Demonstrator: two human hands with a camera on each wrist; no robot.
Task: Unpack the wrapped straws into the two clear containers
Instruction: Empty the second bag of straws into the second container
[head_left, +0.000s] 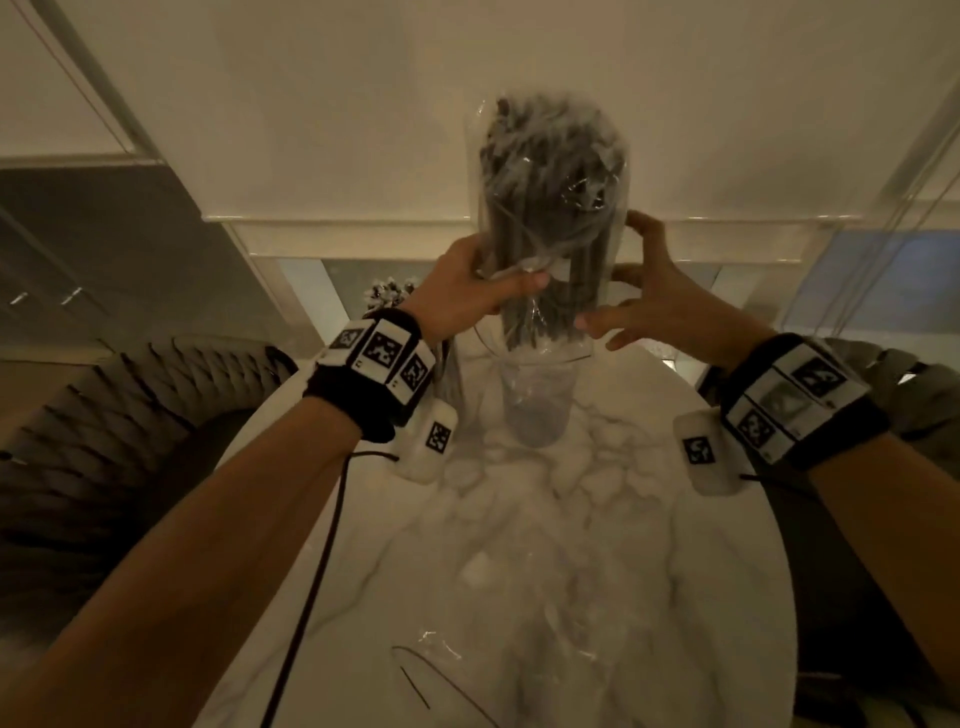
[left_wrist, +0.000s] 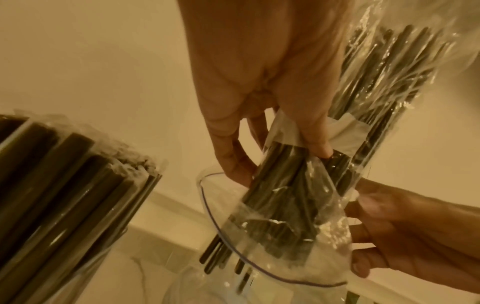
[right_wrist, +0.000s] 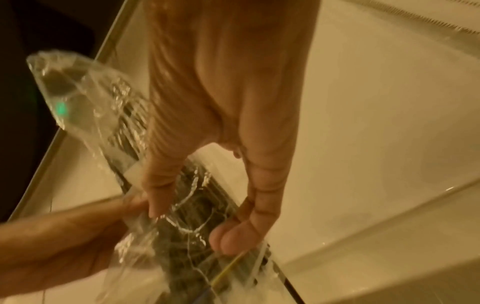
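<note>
2 hands on straw bag

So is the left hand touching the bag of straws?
Touching. In the left wrist view the left hand pinches the straw bag, thumb pressed on its white band. The head view shows the same grip above the container.

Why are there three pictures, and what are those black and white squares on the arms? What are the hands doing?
One camera sits on the person's head; one rides on each wrist. The squares are markers on the wrist bands. The left hand and right hand hold a clear bag of dark straws, tipping it over an empty cup on the marble table. The left wrist picture shows some straws sliding out, and another cup already full.
</note>
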